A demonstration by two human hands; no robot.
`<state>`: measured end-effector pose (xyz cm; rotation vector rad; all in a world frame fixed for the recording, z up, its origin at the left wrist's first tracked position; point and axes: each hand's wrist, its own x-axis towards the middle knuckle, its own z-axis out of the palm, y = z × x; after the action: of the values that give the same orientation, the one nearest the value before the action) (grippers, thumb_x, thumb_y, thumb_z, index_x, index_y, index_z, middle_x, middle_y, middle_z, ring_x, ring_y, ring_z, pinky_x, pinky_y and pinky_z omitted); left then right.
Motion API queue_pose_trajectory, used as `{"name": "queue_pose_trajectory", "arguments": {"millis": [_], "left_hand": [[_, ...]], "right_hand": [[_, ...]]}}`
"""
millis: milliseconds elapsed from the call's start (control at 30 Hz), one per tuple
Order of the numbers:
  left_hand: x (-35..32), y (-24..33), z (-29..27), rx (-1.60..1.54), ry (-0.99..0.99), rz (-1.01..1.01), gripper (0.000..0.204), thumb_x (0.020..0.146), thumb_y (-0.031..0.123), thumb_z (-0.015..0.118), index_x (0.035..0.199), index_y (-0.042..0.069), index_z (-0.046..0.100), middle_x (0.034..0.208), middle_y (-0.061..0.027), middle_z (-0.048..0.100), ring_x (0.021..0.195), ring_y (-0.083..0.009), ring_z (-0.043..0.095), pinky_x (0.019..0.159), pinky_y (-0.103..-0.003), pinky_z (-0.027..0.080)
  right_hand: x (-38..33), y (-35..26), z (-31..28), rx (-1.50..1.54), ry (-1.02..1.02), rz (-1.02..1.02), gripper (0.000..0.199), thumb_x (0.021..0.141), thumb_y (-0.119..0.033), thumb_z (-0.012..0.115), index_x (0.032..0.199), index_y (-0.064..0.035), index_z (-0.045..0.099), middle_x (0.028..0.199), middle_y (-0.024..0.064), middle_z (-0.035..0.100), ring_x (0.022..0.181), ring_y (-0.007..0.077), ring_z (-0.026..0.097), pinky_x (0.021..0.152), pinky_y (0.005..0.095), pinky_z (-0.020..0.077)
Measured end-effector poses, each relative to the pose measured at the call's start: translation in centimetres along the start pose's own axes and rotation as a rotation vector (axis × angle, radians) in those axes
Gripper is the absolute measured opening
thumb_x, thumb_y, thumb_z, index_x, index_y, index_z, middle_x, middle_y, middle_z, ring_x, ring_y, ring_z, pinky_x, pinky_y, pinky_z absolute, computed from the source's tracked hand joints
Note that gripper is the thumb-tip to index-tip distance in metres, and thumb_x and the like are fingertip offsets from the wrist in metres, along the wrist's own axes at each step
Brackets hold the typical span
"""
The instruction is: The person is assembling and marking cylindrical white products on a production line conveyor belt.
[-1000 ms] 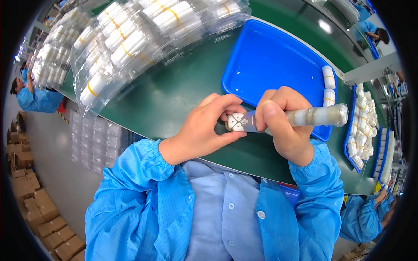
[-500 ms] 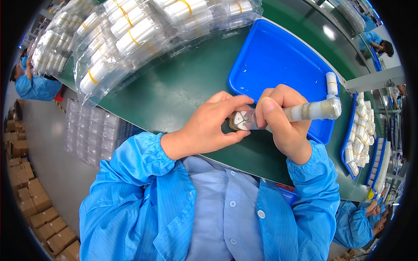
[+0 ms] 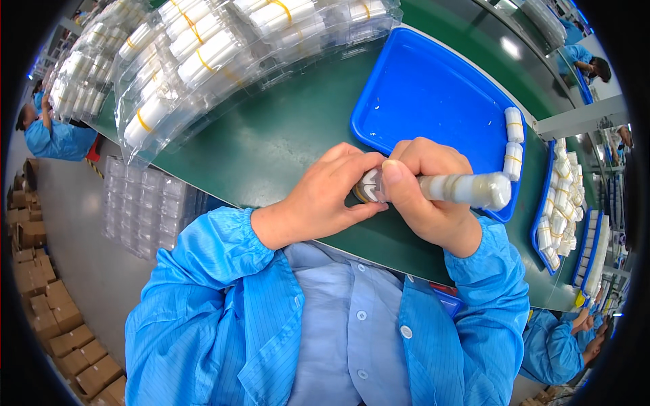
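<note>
right hand (image 3: 426, 196) clenched on white tube stack (image 3: 467, 188) | left hand (image 3: 325, 199) pinching end cap (image 3: 369, 186) | grips unchanged since earlier frames | stack now levelled, capping judged ongoing

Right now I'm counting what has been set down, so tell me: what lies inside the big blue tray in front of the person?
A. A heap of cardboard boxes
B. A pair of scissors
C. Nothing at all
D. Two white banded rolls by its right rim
D: two white banded rolls sit one behind the other against the right rim of the blue tray, whose floor is otherwise bare.
</note>
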<state>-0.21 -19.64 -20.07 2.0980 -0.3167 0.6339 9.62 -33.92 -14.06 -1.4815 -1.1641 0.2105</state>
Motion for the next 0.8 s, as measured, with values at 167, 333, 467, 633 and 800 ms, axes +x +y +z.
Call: {"name": "queue_pose_trajectory", "arguments": {"millis": [167,333,467,633,800], "left_hand": [[-0.2,0.0,0.0,-0.002,-0.021,-0.019,0.056,0.068,0.011,0.081,0.118,0.002,0.058,0.099,-0.0100,0.064,0.089,-0.0277,0.059,0.076,-0.038,0.050],[-0.1,0.3,-0.4,-0.057,-0.016,-0.062,0.058,0.068,0.013,0.082,0.120,0.005,0.058,0.100,-0.0087,0.065,0.089,-0.0265,0.059,0.076,-0.037,0.050],[-0.3,0.1,-0.5,-0.087,-0.030,-0.102,0.057,0.068,0.015,0.083,0.119,0.005,0.059,0.098,-0.0087,0.065,0.088,-0.0263,0.059,0.076,-0.037,0.050],[-0.2,0.2,-0.6,-0.088,-0.032,-0.122,0.054,0.067,0.016,0.084,0.115,0.004,0.061,0.095,-0.0094,0.064,0.088,-0.0268,0.059,0.076,-0.037,0.050],[-0.2,0.1,-0.6,-0.088,-0.041,-0.114,0.048,0.068,0.015,0.083,0.110,0.004,0.062,0.096,-0.0098,0.064,0.089,-0.0274,0.059,0.076,-0.037,0.050]], "right_hand": [[0.1,-0.1,0.8,-0.038,-0.022,-0.072,0.022,0.083,-0.007,0.066,0.067,-0.0045,0.052,0.057,0.0057,0.050,0.047,0.0153,0.045,0.044,0.0306,0.0349],[0.4,-0.3,0.4,0.060,-0.057,0.126,0.024,0.086,-0.009,0.065,0.068,-0.0047,0.050,0.056,0.0028,0.045,0.051,0.0093,0.039,0.044,0.0287,0.0318],[0.5,0.1,0.6,0.064,-0.041,0.151,0.025,0.087,-0.009,0.064,0.068,-0.0047,0.049,0.056,0.0016,0.043,0.052,0.0085,0.037,0.044,0.0282,0.0308],[0.3,-0.1,0.9,0.039,-0.021,0.200,0.025,0.090,-0.008,0.061,0.068,-0.0044,0.049,0.060,0.0018,0.050,0.054,0.0068,0.042,0.048,0.0258,0.0339],[0.5,-0.6,1.4,-0.068,-0.023,0.144,0.018,0.083,-0.011,0.068,0.072,-0.0045,0.056,0.060,0.0117,0.056,0.050,0.0261,0.056,0.046,0.0343,0.0421]]}}
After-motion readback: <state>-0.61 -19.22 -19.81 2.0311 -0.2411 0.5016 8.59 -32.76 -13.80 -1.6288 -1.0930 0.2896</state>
